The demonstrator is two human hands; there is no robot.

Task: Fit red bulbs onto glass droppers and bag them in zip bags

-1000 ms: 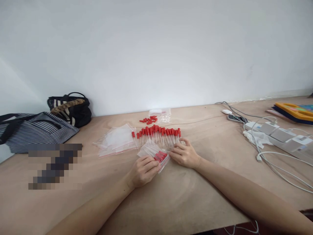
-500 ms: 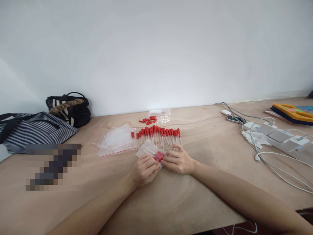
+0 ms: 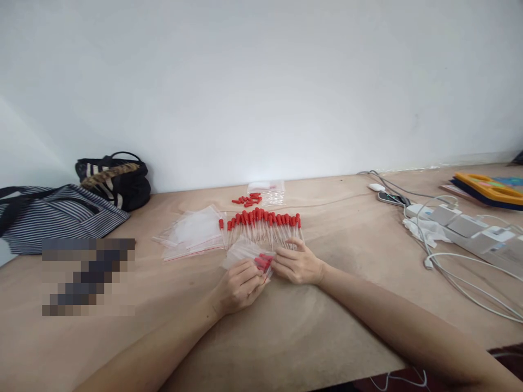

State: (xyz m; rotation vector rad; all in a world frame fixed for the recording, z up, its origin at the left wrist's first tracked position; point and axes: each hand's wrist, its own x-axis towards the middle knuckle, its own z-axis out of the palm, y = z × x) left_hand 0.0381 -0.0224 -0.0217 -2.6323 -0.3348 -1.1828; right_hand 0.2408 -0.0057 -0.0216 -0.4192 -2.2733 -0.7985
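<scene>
Between my hands is a clear zip-lock bag point(image 3: 241, 253) with several red rubber bulbs point(image 3: 263, 262) in it. My left hand point(image 3: 241, 286) is closed on the bag's near edge. Fingers of my right hand point(image 3: 297, 263) pinch the bag's right side, by the bulbs; the fingertips are partly hidden. Just beyond lies a row of droppers point(image 3: 265, 218), thin clear tubes with red bulbs pointing away from me. Flat clear bags point(image 3: 194, 234) overlap in a stack to the left of the row. Loose red bulbs point(image 3: 248, 200) lie in a small heap behind it.
Behind the droppers, near the wall, lies another clear bag point(image 3: 265, 188) beside clear tubes. A striped bag point(image 3: 61, 218) and a black bag point(image 3: 122, 182) stand at left. On the right are a power strip point(image 3: 474, 231), white cables point(image 3: 461, 288) and a yellow-framed board point(image 3: 490, 188).
The held bag has tilted slightly, its far end shifting left, and the bulbs inside have slid a little left. Both hands keep hold of it.
</scene>
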